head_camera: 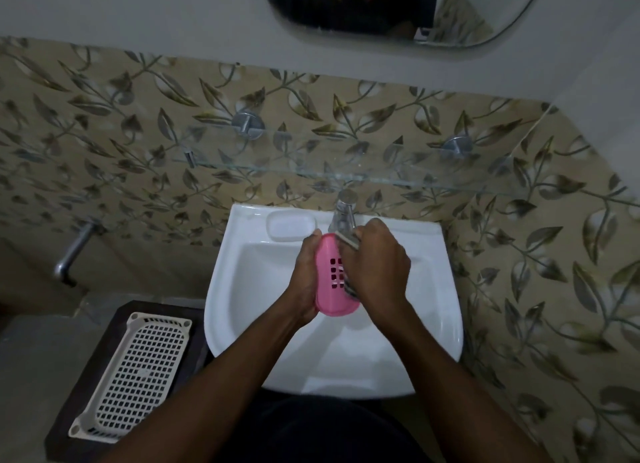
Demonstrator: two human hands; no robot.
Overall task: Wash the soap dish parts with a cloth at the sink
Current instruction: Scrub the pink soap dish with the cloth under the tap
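A person is standing at a white wall-mounted sink (433,289), seen from above, with both bare forearms reaching over the basin. The left hand (304,282) is cupping a pink soap dish part (330,282) from its left side, its grip closed around the edge; the fingers are hidden underneath. The part is being held above the basin, tilted on its side, showing a patch of square drain holes. The right hand (375,265) is pressing a grey cloth (349,239) against the pink part, its grip closed on the cloth, which is mostly covered by the hand and is only peeking out at top and bottom. A chrome tap (343,213) is sitting just behind the hands; whether water is running is hard to tell. A white slotted tray (138,376) is lying on a dark stand (114,317) left of the sink. A glass shelf (277,164) is crossing the leaf-patterned tiles, and a mirror (485,15) is cut off at the top.
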